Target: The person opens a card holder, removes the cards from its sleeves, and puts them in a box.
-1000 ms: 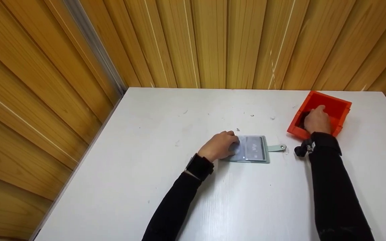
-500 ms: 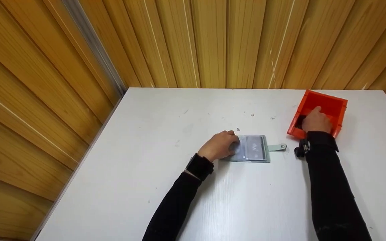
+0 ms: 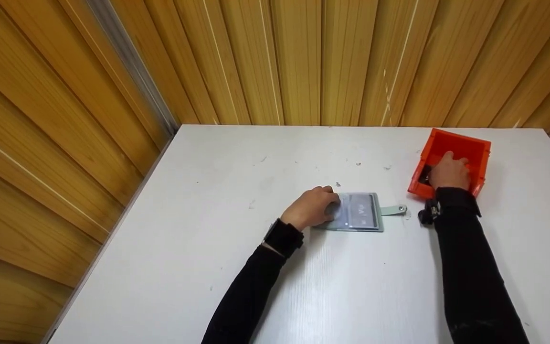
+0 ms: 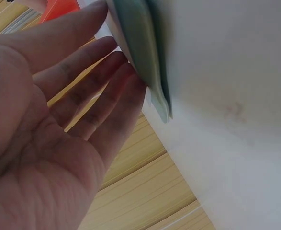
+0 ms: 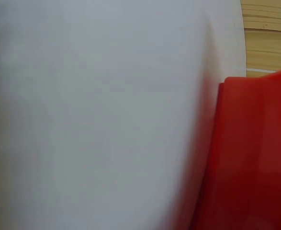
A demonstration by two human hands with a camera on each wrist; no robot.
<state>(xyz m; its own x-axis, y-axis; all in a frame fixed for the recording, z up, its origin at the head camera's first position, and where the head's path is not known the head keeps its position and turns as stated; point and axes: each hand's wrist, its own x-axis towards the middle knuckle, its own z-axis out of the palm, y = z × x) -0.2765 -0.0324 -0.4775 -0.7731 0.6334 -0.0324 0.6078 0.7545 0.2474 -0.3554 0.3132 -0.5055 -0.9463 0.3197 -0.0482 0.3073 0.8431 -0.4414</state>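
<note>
Two black sleeves, left (image 3: 246, 296) and right (image 3: 470, 282), enter from the near edge over a white table (image 3: 155, 258); each ends at a black wristband, left (image 3: 283, 238) and right (image 3: 457, 202). A small black device (image 3: 427, 214) sits at the side of the right wristband.

The left hand (image 3: 309, 206) is loosely extended, its fingers slightly apart and nearly straight; thumb and fingertips rest against the left end of a pale green card holder (image 3: 362, 210). The holder lies flat near the table's middle, clear plastic uppermost, its pale lettering blurred. A strap (image 3: 392, 210) with a round stud projects from its right side toward, but apart from, an orange-red bin (image 3: 476, 149).

The right hand (image 3: 449, 172) is inside this bin, fingers partly bent; whether it holds anything cannot be told. A dark object (image 3: 424, 175), of unclear form, lies in the bin just left of the hand. The right wrist view shows the bin's outer wall (image 5: 255, 153). Beyond the table stands a wood-patterned panel wall (image 3: 299, 62).
</note>
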